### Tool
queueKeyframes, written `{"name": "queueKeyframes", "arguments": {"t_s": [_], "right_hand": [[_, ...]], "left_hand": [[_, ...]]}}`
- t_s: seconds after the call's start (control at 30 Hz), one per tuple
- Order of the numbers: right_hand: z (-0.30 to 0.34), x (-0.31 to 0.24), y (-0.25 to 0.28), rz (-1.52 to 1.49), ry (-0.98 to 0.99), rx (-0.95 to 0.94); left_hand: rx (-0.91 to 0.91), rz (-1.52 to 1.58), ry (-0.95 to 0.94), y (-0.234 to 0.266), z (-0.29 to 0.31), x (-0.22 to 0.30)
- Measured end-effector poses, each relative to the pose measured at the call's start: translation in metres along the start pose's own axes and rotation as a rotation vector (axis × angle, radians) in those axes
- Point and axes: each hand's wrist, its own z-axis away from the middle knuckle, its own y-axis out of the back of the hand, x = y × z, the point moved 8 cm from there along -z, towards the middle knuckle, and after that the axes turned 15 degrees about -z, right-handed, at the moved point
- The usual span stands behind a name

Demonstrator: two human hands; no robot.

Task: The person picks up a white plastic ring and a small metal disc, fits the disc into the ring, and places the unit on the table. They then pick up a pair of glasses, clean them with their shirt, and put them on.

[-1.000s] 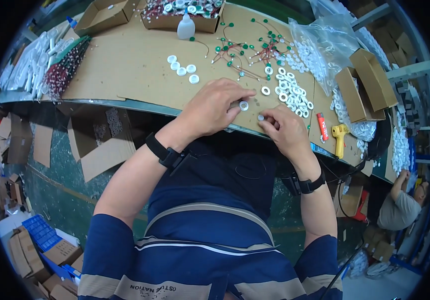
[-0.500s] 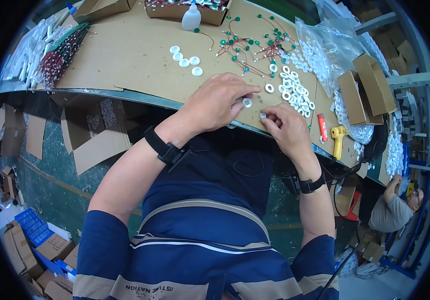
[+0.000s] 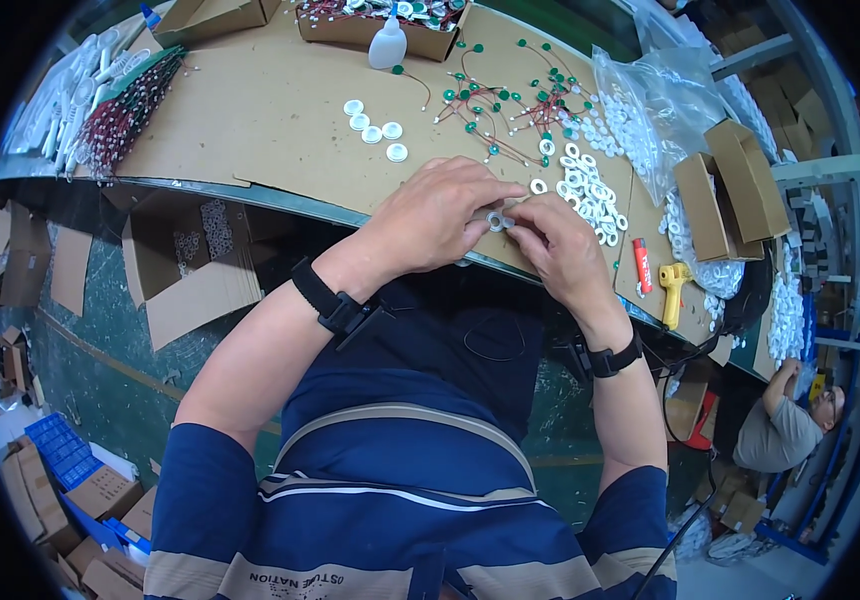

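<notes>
Near the table's front edge, my left hand [image 3: 432, 212] pinches a small white ring [image 3: 494, 221] between thumb and fingers. My right hand [image 3: 564, 252] has come up against the ring from the right, its thumb and forefinger closed on a small translucent disc [image 3: 509, 222]. Fingers partly cover both pieces, so I cannot tell whether the disc sits inside the ring. One loose white ring [image 3: 538, 187] lies just beyond my fingertips. A heap of similar white rings [image 3: 593, 195] is to the right of it, and several white round pieces [image 3: 372, 133] lie to the left.
Green discs with red wires [image 3: 490, 95] spread across the back, beside a pile of translucent discs [image 3: 600, 130]. A squeeze bottle [image 3: 388, 45] stands before a filled box. At the right are a red tube [image 3: 642, 266], a yellow glue gun [image 3: 673, 290] and a cardboard box [image 3: 708, 205].
My right hand has moved left and up, bringing the small disc to the ring. My left hand stays nearly in place, still pinching the ring.
</notes>
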Motion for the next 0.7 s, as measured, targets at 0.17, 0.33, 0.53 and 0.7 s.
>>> {"name": "queueKeyframes", "arguments": {"t_s": [0.17, 0.33, 0.53, 0.7], "right_hand": [[-0.007, 0.002, -0.003, -0.009, 0.009, -0.057], [-0.012, 0.001, -0.007, -0.002, 0.01, -0.106], [-0.013, 0.004, -0.009, 0.009, 0.028, -0.122], [-0.013, 0.006, -0.008, -0.033, 0.014, -0.096]], "left_hand": [[-0.004, -0.008, 0.012, 0.0, -0.001, -0.001], [0.0, -0.012, 0.011, 0.001, 0.0, -0.001], [0.004, -0.011, 0.008, 0.001, -0.001, 0.0], [-0.004, -0.015, 0.005, 0.001, -0.001, 0.0]]}}
